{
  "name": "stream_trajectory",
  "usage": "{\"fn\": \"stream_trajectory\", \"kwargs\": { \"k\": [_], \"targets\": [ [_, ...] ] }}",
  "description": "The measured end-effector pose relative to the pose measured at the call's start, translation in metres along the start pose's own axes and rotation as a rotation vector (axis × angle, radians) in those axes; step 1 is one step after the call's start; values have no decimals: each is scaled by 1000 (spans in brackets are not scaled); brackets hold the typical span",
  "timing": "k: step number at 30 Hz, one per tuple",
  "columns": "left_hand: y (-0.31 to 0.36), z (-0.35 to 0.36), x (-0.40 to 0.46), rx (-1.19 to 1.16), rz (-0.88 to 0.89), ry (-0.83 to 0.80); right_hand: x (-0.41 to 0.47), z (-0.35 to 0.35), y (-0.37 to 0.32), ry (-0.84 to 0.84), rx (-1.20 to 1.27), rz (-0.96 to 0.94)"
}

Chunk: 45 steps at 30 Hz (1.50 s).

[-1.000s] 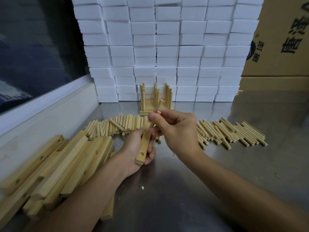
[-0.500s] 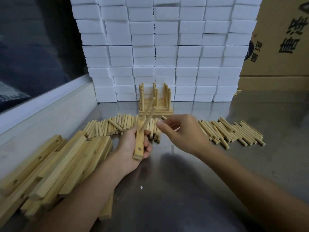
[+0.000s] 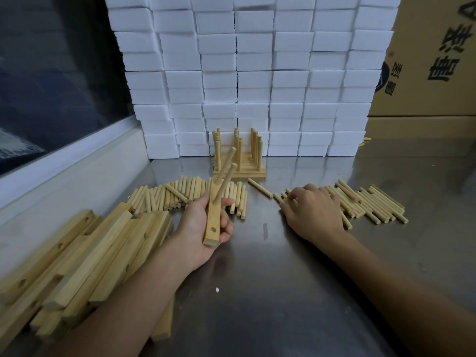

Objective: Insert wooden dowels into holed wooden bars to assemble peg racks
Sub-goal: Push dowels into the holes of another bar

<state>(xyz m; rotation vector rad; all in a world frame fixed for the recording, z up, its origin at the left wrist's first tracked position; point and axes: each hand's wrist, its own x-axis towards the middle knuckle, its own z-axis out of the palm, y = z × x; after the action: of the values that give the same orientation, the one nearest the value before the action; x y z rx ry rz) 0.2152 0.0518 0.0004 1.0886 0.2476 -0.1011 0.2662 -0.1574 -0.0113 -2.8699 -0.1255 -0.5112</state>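
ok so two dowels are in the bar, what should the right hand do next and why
Probably pinch one dowel from the right pile and bring it to the bar. The right hand already rests on that pile, and the left hand holds the bar with two dowels in and its near hole open.

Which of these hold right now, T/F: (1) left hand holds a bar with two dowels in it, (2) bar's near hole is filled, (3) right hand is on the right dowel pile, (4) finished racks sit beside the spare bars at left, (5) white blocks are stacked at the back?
1. True. The left hand grips a bar with two dowels standing in it.
2. False. The near hole is empty.
3. True. The right hand reaches into the right dowel pile.
4. False. The finished racks stand at the back centre; the spare bars lie at left.
5. True. White blocks are stacked behind.
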Motion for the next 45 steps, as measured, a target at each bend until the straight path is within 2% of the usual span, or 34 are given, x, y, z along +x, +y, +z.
{"fn": "stream_trajectory", "kwargs": {
  "k": [3,18,21,23,26,30,33,37,45],
  "targets": [
    [0,0,0,6,-1,1,-2,0,-1,57,-7,-14],
    [1,0,-2,11,-18,8,-8,0,-9,-3,54,-87],
    [1,0,-2,19,-18,14,-8,1,-11,46,30,-131],
    [1,1,-3,24,-17,18,-9,-1,-13,77,119,-160],
    [1,1,-4,28,-16,20,-13,-4,-17,80,319,-255],
    [2,2,-5,26,-20,23,-19,-1,-22,121,330,-439],
    [2,1,-5,27,-20,26,-23,2,-24,225,362,-506],
    [2,2,-4,15,-19,26,-24,1,-25,328,361,-452],
    [2,2,-5,11,-26,27,-20,6,-21,198,394,-384]
  ]
}}
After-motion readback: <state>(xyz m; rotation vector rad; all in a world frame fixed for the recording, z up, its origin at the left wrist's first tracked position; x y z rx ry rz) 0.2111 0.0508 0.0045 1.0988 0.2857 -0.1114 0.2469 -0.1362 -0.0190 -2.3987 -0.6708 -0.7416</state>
